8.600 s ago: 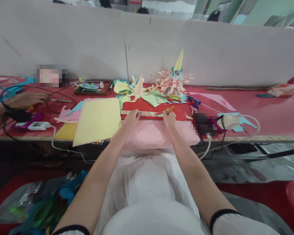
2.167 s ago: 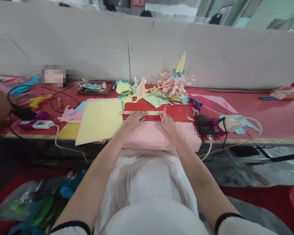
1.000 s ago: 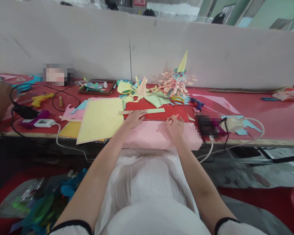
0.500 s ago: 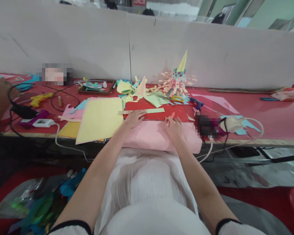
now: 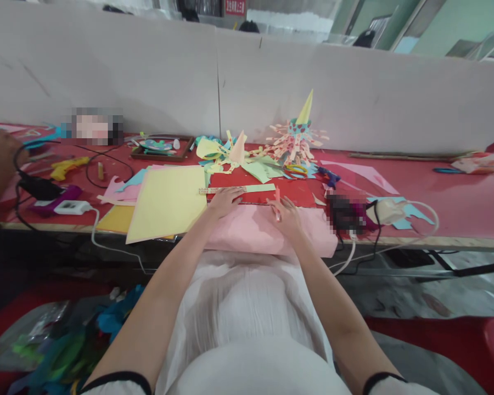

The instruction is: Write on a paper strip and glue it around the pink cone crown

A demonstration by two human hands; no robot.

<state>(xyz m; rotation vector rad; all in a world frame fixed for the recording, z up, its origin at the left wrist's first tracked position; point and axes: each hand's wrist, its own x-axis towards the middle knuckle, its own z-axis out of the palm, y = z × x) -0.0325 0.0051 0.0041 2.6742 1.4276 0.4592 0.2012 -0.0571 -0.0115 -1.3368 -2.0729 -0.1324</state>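
Note:
My left hand (image 5: 225, 203) lies with its fingers stretched over a narrow pale green paper strip (image 5: 260, 188). The strip's left part carries a small reddish pattern; its right part is plain. Near the right end, my right hand (image 5: 288, 215) is closed on a slim pink marker pen (image 5: 277, 198), held nearly upright. Its tip is too small to make out. Under the strip is a red sheet (image 5: 298, 192), and pink paper (image 5: 255, 230) spreads beneath my wrists to the table's front edge.
Large yellow sheets (image 5: 168, 203) lie left. Behind stand paper cones with fringed strips (image 5: 299, 137), near yellow-handled scissors (image 5: 296, 171). A yellow glue gun (image 5: 68, 167), cables and a white plug (image 5: 72, 207) are further left. Another person's hand (image 5: 2, 156) is at far left.
My right hand has shifted slightly left, and the pink marker pen now stands more upright, close to the strip's right end. The left hand stays on the strip.

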